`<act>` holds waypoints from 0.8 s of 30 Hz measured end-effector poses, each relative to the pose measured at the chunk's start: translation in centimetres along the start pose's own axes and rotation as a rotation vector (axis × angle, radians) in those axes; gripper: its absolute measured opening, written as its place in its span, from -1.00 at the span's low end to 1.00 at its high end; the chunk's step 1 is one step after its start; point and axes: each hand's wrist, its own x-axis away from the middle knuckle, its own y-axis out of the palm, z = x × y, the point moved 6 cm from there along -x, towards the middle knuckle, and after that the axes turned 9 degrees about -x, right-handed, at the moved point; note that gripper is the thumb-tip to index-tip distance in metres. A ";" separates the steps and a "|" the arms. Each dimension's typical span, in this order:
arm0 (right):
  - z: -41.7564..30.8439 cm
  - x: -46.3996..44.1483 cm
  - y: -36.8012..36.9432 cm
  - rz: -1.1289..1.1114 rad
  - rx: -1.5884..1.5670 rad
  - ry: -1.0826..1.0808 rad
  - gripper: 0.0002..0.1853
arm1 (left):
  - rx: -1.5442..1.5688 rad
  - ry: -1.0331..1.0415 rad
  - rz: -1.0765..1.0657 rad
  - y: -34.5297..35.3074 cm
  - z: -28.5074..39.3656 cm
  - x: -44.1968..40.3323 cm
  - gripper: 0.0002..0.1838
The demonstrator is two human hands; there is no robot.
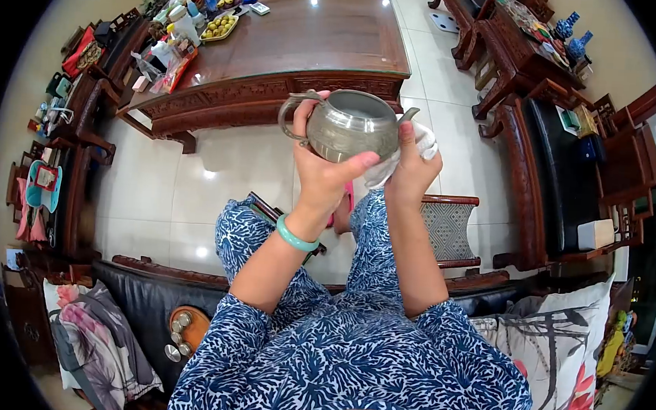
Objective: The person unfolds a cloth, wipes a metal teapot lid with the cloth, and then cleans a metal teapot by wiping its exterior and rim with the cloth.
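Observation:
A silver-grey metal teapot (351, 131) is held up in front of me, its open top facing up and no lid on it. Its handle points left and its spout right. My left hand (318, 174) is wrapped round the handle side and underside, thumb along the lower belly. My right hand (416, 173) grips a white cloth (424, 142) beside the spout, with its thumb raised near the spout. Part of the cloth hangs below the pot; the right fingers are mostly hidden behind it.
A large wooden table (300, 42) stands ahead, with a fruit plate (220, 28) and bottles at its left. On the black sofa beside me, a round wooden tray (199, 325) carries small metal cups (182, 321). A patterned stool (447, 229) sits to the right.

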 end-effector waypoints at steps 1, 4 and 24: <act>-0.4 0.3 0.1 -0.018 0.031 -0.038 -0.86 | 0.183 -0.120 0.052 -0.2 -0.3 0.0 -0.04; 0.0 0.8 -0.5 -0.092 0.007 0.058 -0.84 | 0.399 -0.282 0.102 -1.0 -1.1 -0.1 -0.18; -2.5 -0.6 2.9 -0.281 0.168 -0.026 -0.83 | 0.366 -0.226 0.028 -0.6 0.6 -0.6 -0.08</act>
